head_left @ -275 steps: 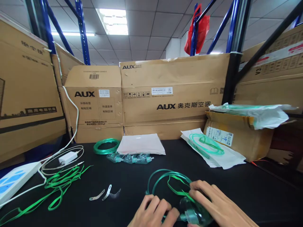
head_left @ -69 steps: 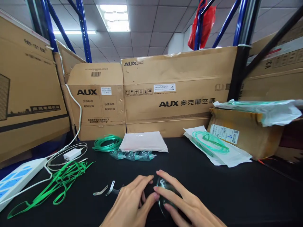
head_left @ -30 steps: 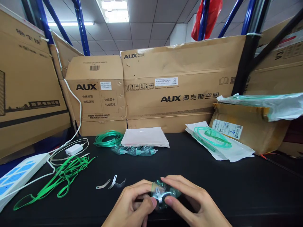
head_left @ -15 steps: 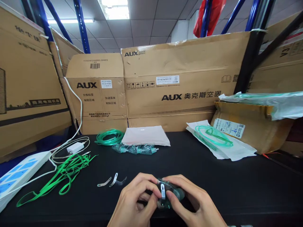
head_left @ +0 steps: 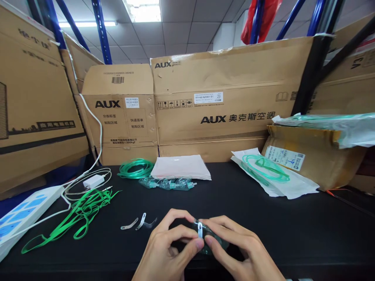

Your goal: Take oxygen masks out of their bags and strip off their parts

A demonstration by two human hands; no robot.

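Mask [head_left: 206,249] of clear green plastic, between both hands near the front edge of the black table [head_left: 102,259], to the right of the loose metal strips [head_left: 142,221]; cannot tell whether resting on the tabletop or held just above. Likely very light, soft and springy in the wall, quick to buckle under a hard squeeze, perhaps a little slippery from smoothness. Best taken by the rim, close beside the bright metal strip [head_left: 200,230], with thumb and forefinger on opposite faces and the other palm cupped round the body against twisting. Probably stiffer along the strip, yet thin enough there to bend under finger pressure; better pressed gently, with care for scratches or a tear at the edge. Clamped on one side by the left hand [head_left: 168,244], with thumb and middle fingertip nearly together at the strip's lower end and forefinger at the top rim. Wrapped on the other side by the right hand [head_left: 244,244], with thumb and forefinger apart and green wall between; cannot tell how the fingers behind are set. See-through but dark against the black, glossy along the curve, with the strip silvery, narrow, nearly upright and slotted at the upper end.
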